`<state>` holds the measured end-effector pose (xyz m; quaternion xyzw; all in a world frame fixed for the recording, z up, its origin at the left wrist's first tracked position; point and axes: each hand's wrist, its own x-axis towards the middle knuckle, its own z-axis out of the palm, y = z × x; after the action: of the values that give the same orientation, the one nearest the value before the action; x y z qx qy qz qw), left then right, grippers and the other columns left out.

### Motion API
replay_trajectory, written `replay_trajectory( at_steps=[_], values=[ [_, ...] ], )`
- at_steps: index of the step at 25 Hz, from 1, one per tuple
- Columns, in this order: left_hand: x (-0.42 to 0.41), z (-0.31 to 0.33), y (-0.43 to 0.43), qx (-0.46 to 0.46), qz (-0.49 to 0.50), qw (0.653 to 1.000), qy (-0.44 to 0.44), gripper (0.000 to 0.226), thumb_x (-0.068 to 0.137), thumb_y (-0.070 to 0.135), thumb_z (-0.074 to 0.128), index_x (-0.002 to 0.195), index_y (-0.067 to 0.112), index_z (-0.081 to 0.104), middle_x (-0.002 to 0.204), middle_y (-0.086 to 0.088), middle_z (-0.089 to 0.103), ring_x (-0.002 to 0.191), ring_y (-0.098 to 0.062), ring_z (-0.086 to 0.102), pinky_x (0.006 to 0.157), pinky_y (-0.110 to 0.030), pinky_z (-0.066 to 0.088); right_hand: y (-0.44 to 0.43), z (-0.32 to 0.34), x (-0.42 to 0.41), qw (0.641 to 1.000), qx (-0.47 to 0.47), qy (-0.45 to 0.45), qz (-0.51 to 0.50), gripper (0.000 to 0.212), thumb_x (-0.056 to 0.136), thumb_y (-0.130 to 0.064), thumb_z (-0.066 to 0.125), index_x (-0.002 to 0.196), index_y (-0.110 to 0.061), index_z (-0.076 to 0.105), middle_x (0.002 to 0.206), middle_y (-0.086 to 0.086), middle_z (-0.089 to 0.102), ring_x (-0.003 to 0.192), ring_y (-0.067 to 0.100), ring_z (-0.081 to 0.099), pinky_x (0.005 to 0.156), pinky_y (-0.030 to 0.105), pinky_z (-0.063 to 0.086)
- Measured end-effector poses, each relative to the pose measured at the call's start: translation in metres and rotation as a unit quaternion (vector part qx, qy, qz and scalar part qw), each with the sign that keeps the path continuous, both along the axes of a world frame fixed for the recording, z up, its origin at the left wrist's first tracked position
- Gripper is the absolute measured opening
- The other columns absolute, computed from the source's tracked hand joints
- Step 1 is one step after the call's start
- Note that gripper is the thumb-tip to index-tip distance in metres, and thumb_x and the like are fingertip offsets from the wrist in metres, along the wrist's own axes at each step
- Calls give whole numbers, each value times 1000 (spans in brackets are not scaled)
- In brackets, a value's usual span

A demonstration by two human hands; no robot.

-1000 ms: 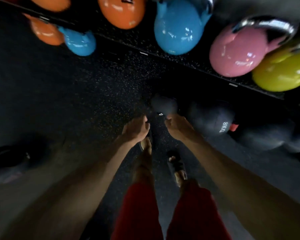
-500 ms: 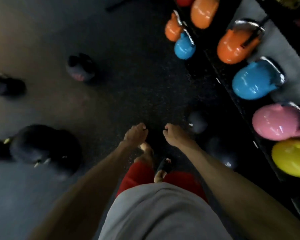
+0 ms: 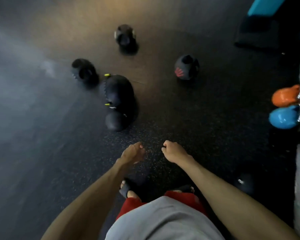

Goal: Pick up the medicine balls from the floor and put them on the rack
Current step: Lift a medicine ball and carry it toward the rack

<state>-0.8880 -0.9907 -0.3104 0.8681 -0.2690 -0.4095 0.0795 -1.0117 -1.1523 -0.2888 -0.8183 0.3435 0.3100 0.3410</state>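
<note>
Looking straight down from head height at a dark speckled floor [image 3: 180, 118] in dim light. Reaching forward at centre frame with both bare arms. Holding nothing in L hand [image 3: 132, 153], with loosely curled fingers and thumb near the fingertips. Holding nothing in R hand [image 3: 174, 151] either, with fingers curled in a bit tighter, knuckles up. Side by side, a little apart, over bare floor, touching no ball.

Ahead on the floor: six black medicine balls, none lifted.
- Nearest, ahead and slightly L: a small plain ball [image 3: 114, 121], touching a large ball with yellow tabs [image 3: 117, 91] just behind it.
- Further L, just beside the large one: a ball with grip holes [image 3: 84, 70] (blurred, so details unclear).
- Furthest ahead, near top centre: another handled ball [image 3: 125, 36].
- Ahead and to the R, well apart from the rest: a ball with a red mark [image 3: 186, 67].
- Low at R, beyond the R forearm, deep in shadow: one more dark ball [image 3: 244, 182], barely visible.

At R edge: an orange kettlebell [image 3: 285, 97] and a blue kettlebell [image 3: 284, 116], close together. At top R corner: a teal block [image 3: 265, 6] above a black base [image 3: 256, 32]. At bottom of frame: grey shirt [image 3: 163, 219], red shorts [image 3: 132, 205], black sandals [image 3: 126, 188].
</note>
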Motion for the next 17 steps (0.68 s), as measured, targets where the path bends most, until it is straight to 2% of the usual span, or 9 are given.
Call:
replay_trajectory(
  at_steps=[2,5,9,11,14,17],
  values=[
    [37,-8,47,-1,7,1000,4,34,93,37,43,112,13,59,116,-11,68,101,-32,66,79,-33,46,41,2,49,1000,-15,3,26,39,106,-36,41,136,-13,52,133,11,59,116,29,60,96,44,51],
    [85,-11,109,-33,51,998,11,27,100,26,48,116,11,62,113,-12,70,103,-32,67,84,-36,49,102,-1,108,999,-18,-8,39,39,106,-35,42,135,-13,53,134,12,59,120,31,59,100,44,49],
    [148,-17,175,-22,89,996,16,29,99,26,46,118,9,60,117,-14,69,106,-34,66,85,-38,50,163,-3,173,997,-24,-7,76,38,105,-35,43,134,-11,55,133,14,61,121,33,59,99,42,48],
    [178,-14,194,-11,108,994,17,30,100,29,46,119,11,60,117,-12,69,105,-32,66,85,-38,50,181,-5,201,995,-28,-6,95,38,105,-34,44,132,-10,56,132,16,61,121,34,58,98,40,47],
    [220,-14,207,-9,152,988,16,32,101,32,46,121,11,61,118,-10,67,110,-32,63,94,-41,51,190,-16,243,994,-31,-1,104,38,104,-34,47,131,-9,57,132,17,61,123,36,57,99,41,46],
    [270,-20,207,2,123,992,34,30,102,30,46,121,11,59,120,-12,68,107,-31,66,91,-42,53,186,-30,296,994,-22,-18,104,38,103,-34,48,130,-9,58,131,18,62,122,37,58,99,43,47]
  ],
)
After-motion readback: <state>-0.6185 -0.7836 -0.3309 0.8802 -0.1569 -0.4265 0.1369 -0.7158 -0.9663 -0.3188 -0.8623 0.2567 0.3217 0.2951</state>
